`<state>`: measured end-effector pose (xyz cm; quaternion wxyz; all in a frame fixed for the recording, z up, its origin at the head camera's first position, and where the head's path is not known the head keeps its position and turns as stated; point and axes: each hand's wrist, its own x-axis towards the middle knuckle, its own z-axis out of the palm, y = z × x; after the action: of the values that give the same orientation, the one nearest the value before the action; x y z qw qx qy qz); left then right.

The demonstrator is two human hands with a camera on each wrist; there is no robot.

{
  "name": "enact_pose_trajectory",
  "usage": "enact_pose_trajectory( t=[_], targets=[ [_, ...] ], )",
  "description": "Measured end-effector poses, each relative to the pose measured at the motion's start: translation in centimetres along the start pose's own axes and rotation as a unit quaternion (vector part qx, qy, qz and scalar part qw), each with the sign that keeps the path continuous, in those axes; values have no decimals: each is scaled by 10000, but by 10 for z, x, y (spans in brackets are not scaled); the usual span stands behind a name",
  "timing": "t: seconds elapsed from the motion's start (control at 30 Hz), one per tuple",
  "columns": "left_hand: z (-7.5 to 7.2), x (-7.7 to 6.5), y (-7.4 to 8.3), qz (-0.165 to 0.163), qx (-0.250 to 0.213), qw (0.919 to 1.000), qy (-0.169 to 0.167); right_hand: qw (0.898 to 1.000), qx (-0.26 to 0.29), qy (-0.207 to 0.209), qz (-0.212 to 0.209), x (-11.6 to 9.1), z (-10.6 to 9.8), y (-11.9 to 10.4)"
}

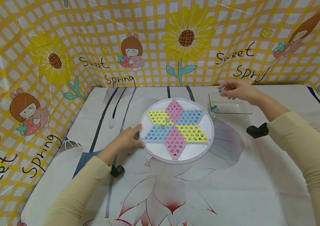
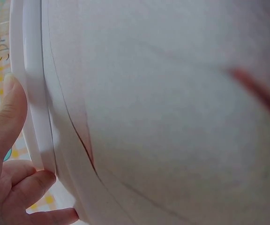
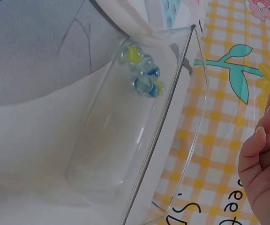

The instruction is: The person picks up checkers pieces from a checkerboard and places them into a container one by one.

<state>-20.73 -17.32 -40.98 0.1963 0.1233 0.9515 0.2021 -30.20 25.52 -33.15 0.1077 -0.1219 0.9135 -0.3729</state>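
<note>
A round white Chinese checkers board [image 1: 154, 151] bears a star of pink, yellow and blue holes. Two clear marbles sit on it, one at the yellow section's edge [image 1: 167, 120] and the other in the blue section. At the board's left rim, my left hand [image 1: 127, 137] holds the edge between thumb and fingers. My right hand [image 1: 240, 91] pinches a bluish marble [image 1: 221, 90] above the far side of a clear plastic tray [image 1: 233, 110]. In the right wrist view, several marbles [image 3: 144, 84] cluster at one end of that tray; the pinched one is hardly visible there.
A white cloth [image 1: 233, 194] with flower print covers the table. Behind and to the left hangs a yellow checked curtain [image 1: 154, 31]. A dark blue patch [image 1: 82, 160] lies near my left forearm. Black straps [image 1: 257, 130] stick out by both wrists.
</note>
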Motion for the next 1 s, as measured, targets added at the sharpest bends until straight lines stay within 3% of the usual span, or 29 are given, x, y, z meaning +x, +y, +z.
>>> enact_pose_trajectory(
  t=[0.53, 1.0],
  targets=[
    [0, 1, -1, -14, -39, 10000, -5, 9994, 142, 183, 239, -7, -9, 13],
    [0, 1, 0, -80, -28, 10000, 6, 9993, 197, 245, 192, -9, -13, 31]
  ],
)
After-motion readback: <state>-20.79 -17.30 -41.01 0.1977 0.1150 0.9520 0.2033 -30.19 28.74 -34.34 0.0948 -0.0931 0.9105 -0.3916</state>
